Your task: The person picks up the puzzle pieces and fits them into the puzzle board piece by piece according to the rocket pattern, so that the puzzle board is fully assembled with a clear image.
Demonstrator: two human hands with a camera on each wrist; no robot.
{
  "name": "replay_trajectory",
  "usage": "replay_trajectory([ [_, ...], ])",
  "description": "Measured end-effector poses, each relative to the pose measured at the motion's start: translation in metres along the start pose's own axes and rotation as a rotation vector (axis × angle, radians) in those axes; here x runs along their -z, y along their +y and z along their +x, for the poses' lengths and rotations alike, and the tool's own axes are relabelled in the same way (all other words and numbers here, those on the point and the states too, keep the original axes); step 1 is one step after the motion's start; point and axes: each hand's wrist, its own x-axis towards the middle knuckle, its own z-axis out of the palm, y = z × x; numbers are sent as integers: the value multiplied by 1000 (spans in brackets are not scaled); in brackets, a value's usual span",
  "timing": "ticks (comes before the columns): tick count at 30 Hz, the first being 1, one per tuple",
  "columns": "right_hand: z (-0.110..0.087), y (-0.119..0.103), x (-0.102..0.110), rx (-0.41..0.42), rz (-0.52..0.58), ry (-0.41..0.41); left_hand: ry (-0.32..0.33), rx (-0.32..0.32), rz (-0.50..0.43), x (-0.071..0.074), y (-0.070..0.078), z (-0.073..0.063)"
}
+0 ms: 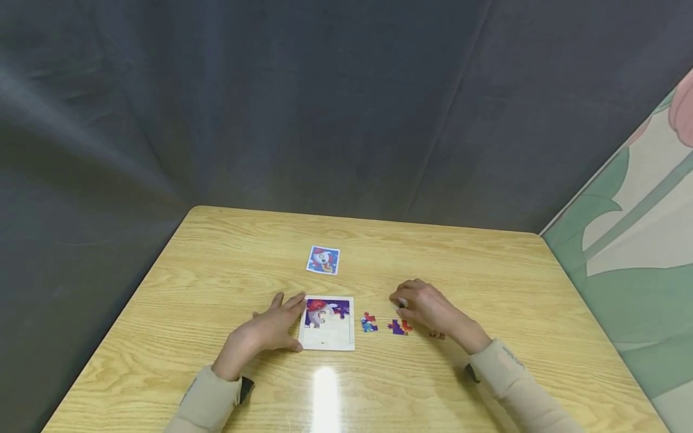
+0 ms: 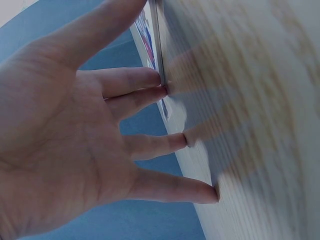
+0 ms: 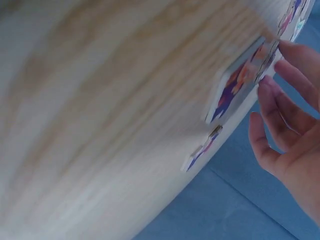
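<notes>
A square puzzle tray [image 1: 330, 337] with a pale rim lies on the table, its upper part filled with red, grey and purple pieces. My left hand [image 1: 271, 328] rests at the tray's left edge, fingers spread and straight; in the left wrist view the fingertips [image 2: 182, 141] touch the tabletop and tray side. Right of the tray, my right hand [image 1: 428, 307] pinches a small puzzle piece [image 1: 402, 303], mostly covered by the fingers. Below that hand lie a purple-orange piece [image 1: 399, 327], a red-blue piece [image 1: 370, 323] and a brownish piece [image 1: 437, 334] partly under the wrist.
A small picture card [image 1: 323, 260] lies behind the tray, showing a character on blue. The wooden table [image 1: 243, 240] ends at a dark curtain [image 1: 325, 108] at the back and left. A floral panel [image 1: 639, 240] stands along the right side.
</notes>
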Motion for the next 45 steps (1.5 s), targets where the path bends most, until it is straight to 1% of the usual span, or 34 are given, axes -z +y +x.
replay_trajectory([
  [6,-3,4,1,70,-24,4,-1,4,0,-1,-1,0],
  [10,-7,6,1,95,-54,-2,-3,14,6,0,-1,0],
  [14,-8,7,1,87,-57,-2,-3,17,5,0,-1,0],
  [20,-5,3,3,44,-45,-23,-1,12,7,0,-2,1],
  [24,-4,1,4,24,-45,-20,-1,9,10,-1,-2,1],
  [31,-2,2,0,52,-59,19,-5,11,9,0,-1,1],
  [38,2,5,-4,90,-41,55,-4,13,4,0,0,1],
  [42,4,6,-6,94,-43,78,-3,13,5,0,0,1],
  [45,7,6,-7,81,-39,78,-4,11,7,0,0,1],
])
